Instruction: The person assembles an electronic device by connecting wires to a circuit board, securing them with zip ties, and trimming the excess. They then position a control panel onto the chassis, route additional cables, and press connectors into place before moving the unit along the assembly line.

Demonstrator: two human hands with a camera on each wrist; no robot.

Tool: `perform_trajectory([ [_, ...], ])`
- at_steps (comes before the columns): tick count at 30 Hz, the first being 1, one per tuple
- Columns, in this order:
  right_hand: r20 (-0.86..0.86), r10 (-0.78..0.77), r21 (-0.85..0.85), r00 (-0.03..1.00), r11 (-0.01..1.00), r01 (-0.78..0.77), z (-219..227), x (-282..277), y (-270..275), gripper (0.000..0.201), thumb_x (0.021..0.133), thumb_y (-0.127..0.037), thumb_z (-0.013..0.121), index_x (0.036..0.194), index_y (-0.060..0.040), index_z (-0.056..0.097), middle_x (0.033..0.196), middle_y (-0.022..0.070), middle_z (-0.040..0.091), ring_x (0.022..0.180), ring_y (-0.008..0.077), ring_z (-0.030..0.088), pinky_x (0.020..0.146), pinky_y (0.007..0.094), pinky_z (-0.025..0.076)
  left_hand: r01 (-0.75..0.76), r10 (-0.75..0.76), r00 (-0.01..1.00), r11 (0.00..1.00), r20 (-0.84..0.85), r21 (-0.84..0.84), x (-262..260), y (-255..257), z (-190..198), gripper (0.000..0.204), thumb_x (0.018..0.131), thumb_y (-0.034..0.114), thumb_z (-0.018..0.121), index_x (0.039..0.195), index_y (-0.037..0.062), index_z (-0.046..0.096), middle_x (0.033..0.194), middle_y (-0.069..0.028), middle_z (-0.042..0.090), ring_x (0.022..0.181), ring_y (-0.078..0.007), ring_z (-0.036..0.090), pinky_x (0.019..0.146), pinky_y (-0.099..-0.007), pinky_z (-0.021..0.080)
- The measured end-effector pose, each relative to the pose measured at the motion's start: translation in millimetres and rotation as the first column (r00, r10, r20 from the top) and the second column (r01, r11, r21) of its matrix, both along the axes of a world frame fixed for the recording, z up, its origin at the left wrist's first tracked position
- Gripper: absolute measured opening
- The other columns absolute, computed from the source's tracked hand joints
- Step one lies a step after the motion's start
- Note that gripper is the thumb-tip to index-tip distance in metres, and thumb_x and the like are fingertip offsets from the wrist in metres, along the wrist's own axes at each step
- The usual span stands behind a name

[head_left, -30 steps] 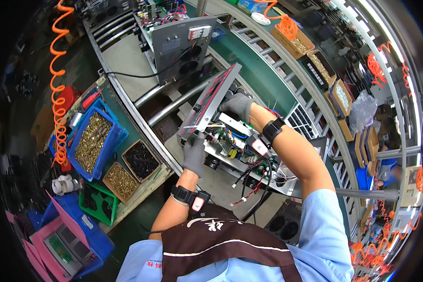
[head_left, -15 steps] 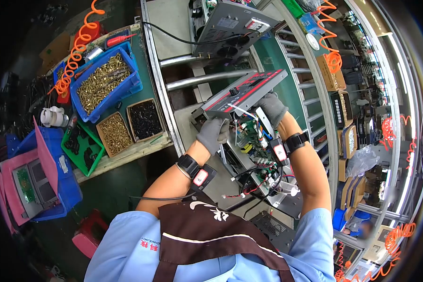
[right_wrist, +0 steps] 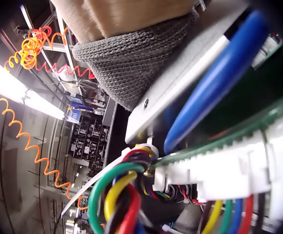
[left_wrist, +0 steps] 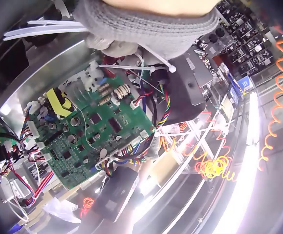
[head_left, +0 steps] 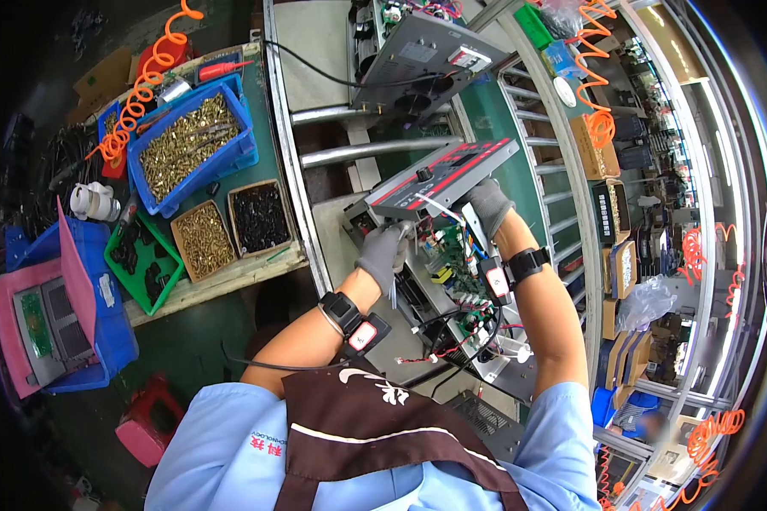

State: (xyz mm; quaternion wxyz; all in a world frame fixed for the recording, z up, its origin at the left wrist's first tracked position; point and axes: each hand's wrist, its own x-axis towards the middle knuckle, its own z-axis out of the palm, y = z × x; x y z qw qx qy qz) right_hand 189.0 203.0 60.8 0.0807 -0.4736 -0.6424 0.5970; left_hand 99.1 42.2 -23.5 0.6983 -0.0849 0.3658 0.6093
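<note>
— Factory floor? Assembly line?
— Electronics assembly line: roller conveyor [head_left: 562,162] carrying open units, blue bin of brass screws [head_left: 187,145] on the counter [head_left: 230,277], coiled orange air hoses [head_left: 141,89] overhead, bare green circuit board [left_wrist: 97,131]

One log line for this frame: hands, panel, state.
left hand: grips front panel lower edge | right hand: holds panel's underside | panel: tilted over open chassis, wires attached | green board: exposed

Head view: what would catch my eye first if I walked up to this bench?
Probably the grey front panel with red stripes at centre, held tilted by two gloved hands, the left hand and right hand, over a green circuit board full of coloured wires. Then the blue bin of brass screws at upper left.
</note>
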Motion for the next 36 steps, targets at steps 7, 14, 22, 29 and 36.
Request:
perform_trajectory([
  [7,-0.201,-0.150,-0.186,0.968,0.976,0.113,-13,-4,5,0.037,0.080,-0.008,0.055,0.115,-0.0033,0.047,0.100,0.0077,0.058,0.083,0.0168,0.057,0.071,0.0304,0.049,0.079,-0.073,0.994,0.994,0.078,-0.080,-4,8,1,0.032,0.086,0.038,0.041,0.067,0.0126,0.048,0.047,0.0036,0.038,0.032,-0.0077,0.027,0.031,-0.0235,0.017],
  [14,-0.147,0.040,-0.012,0.988,0.999,-0.042,-29,8,15,0.048,0.081,-0.009,0.055,0.126,-0.0050,0.037,0.117,0.0094,0.049,0.101,0.0178,0.050,0.081,0.0315,0.047,0.159,-0.154,0.975,0.987,0.159,-0.020,-1,17,-12,0.033,0.087,0.040,0.038,0.067,0.0142,0.045,0.049,0.0019,0.038,0.033,-0.0093,0.026,0.032,-0.0230,0.017],
  [22,-0.217,-0.007,-0.048,0.976,0.999,-0.004,-15,5,2,0.056,0.057,0.000,0.072,0.109,-0.0021,0.053,0.104,0.0098,0.058,0.095,0.0201,0.055,0.082,0.0318,0.046,-0.167,0.163,0.984,0.984,0.072,0.065,9,22,-23,0.016,0.084,0.017,0.046,0.069,0.0111,0.047,0.049,0.0019,0.036,0.034,-0.0087,0.030,0.030,-0.0230,0.023],
  [29,-0.198,0.058,0.025,0.979,0.998,-0.054,-18,4,2,0.038,0.059,0.004,0.068,0.096,0.0012,0.060,0.089,0.0102,0.063,0.086,0.0222,0.059,0.078,0.0331,0.048,-0.378,0.369,0.913,0.926,-0.173,-0.018,26,43,-28,0.010,0.082,0.011,0.052,0.087,0.0028,0.056,0.067,-0.0083,0.059,0.044,-0.0132,0.051,0.038,-0.0237,0.041],
  [36,-0.125,-0.047,-0.172,0.991,0.985,0.026,-42,11,10,0.023,0.058,-0.007,0.072,0.078,0.0008,0.065,0.072,0.0087,0.062,0.061,0.0168,0.057,0.058,0.0293,0.047,-0.263,0.284,0.945,0.954,-0.161,0.140,21,32,-6,0.016,0.085,0.021,0.049,0.091,0.0083,0.057,0.071,-0.0017,0.057,0.057,-0.0094,0.053,0.044,-0.0205,0.038],
])
